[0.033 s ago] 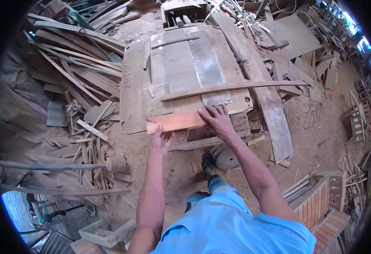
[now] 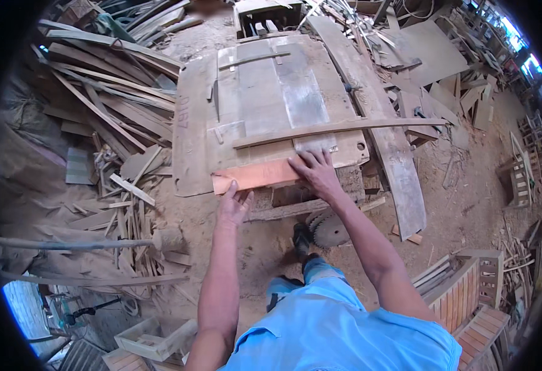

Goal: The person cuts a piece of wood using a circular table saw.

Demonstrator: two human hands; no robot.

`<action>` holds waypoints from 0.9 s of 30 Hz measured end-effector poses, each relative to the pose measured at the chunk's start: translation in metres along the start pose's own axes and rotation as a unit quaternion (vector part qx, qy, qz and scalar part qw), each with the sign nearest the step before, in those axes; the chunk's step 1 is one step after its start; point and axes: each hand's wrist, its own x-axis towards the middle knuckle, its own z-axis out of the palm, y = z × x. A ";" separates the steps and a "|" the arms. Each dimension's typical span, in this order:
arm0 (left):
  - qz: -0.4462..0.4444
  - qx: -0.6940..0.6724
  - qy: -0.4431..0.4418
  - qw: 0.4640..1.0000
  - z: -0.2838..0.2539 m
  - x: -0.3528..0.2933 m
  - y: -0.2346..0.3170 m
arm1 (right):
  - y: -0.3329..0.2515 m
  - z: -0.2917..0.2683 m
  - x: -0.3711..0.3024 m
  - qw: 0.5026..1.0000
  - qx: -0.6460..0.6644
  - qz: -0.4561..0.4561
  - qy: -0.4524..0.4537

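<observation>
A short reddish-orange wooden plank [image 2: 257, 175] lies along the near edge of the worn wooden worktable [image 2: 192, 133]. My left hand [image 2: 234, 205] grips its left end, thumb on the upper face and fingers curled below the near edge. Over its right end, my right hand [image 2: 318, 175] is closed with the fingers on top; the thumb's hold is partly hidden. A long narrow wooden strip [image 2: 339, 127] lies across the tabletop just beyond the plank. Thinner wooden sticks [image 2: 254, 60] rest farther back on the table.
A toothed circular saw blade [image 2: 331, 229] leans under the table's near side, close to my foot. A long board [image 2: 401, 179] flanks the table's right. Scrap wood [image 2: 113, 93] heaps up at left. Slatted wooden furniture [image 2: 462, 297] stands at lower right, a wooden frame [image 2: 156, 340] at lower left.
</observation>
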 end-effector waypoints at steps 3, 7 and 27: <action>0.045 -0.023 -0.024 0.998 0.005 0.034 0.002 | 0.021 0.026 0.025 0.999 -0.018 0.013 -0.028; 0.062 -0.011 -0.012 0.998 0.016 0.063 0.008 | 0.019 0.060 0.034 0.998 0.008 0.056 0.026; 0.011 0.365 0.059 0.929 0.033 0.052 0.042 | 0.004 0.081 0.038 0.980 0.071 0.121 0.143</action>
